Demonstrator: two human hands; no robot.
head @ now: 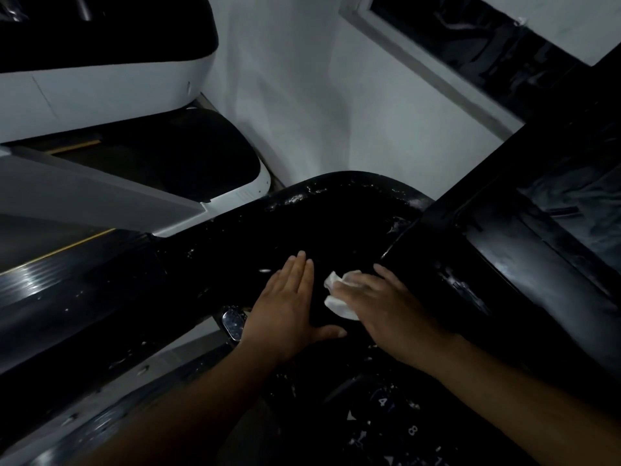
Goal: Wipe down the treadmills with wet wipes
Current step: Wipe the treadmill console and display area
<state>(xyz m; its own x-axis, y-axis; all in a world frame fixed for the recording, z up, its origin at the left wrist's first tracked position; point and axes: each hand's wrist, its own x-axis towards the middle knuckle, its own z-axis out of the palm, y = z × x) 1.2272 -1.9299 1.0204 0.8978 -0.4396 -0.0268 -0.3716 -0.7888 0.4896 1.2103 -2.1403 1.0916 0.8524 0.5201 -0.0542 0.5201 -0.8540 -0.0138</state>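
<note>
- Two machines fill most of the view. The bigger one is the black treadmill [235, 250] right under the camera, with its glossy curved top housing running from lower left up to the middle. It's speckled all over with little white flecks and wet-looking smears.
- Its dark upright panel [537, 230] rises on the right, shiny and a bit streaky.
- Second is a white treadmill [100, 89] with black inserts at upper left, sitting just beside the black one.
- Behind both is a plain white wall [302, 95], and a dark window [470, 38] with a pale frame cuts across the top right corner.
- Left hand [285, 304] lies flat, palm down, on the black housing near the middle. Its fingers are straight and pressed together and the thumb sticks out to the side. It holds nothing.
- Right hand [386, 304] is just beside it, close to the foot of the upright panel. It's also laid flat, with fingers stretched out over the wipe, pressing it onto the surface rather than pinching it. It's a little blurry, tbh.
- Wet wipe [336, 297] is a crumpled white wad on the black housing, half under the right hand's fingers and poking out between the two hands.
- Number keys [396, 415] show at the bottom, and I can make out a 4 and an 8.
- Small chrome bit [233, 322] sits by the left wrist, but I can't tell what it is.
</note>
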